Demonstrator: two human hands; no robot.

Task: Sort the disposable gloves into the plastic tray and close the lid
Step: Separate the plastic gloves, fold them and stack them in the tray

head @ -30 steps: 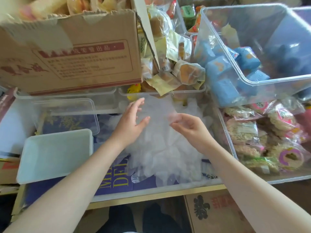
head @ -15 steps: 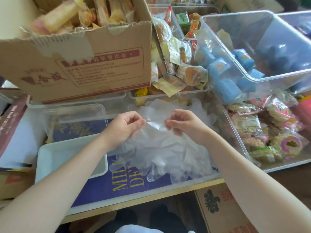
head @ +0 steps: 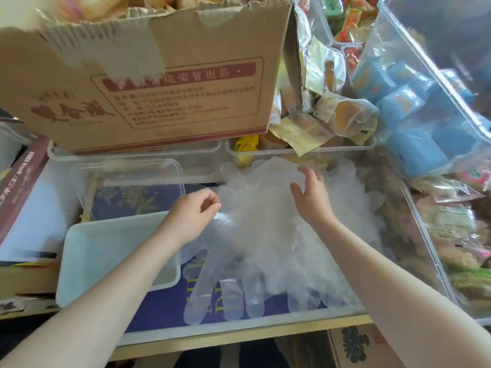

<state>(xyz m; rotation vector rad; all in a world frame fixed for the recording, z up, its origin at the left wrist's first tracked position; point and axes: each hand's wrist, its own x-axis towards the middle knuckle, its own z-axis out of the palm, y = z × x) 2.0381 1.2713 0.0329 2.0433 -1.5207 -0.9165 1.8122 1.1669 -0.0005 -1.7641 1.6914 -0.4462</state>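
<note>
A loose pile of clear disposable gloves (head: 265, 248) lies on the table in front of me, fingers pointing toward me. My left hand (head: 192, 216) pinches the left edge of a glove at the pile's top. My right hand (head: 312, 197) hovers over the pile's far right part with fingers spread, touching the top glove. A white plastic tray (head: 101, 251) sits to the left of the pile, partly under my left forearm. A clear plastic lid or tray (head: 127, 176) lies just behind the white one.
A big cardboard box (head: 148, 83) of snacks stands behind the trays. Clear bins of wrapped snacks (head: 430, 107) crowd the right side and back. A purple printed board (head: 164, 309) lies under the gloves. The table's front edge (head: 239, 338) is near me.
Both hands had pinched one glove together at the pile's middle; now they are apart, the right hand open and farther back, the left still pinching at the pile's left. The view moved closer.
</note>
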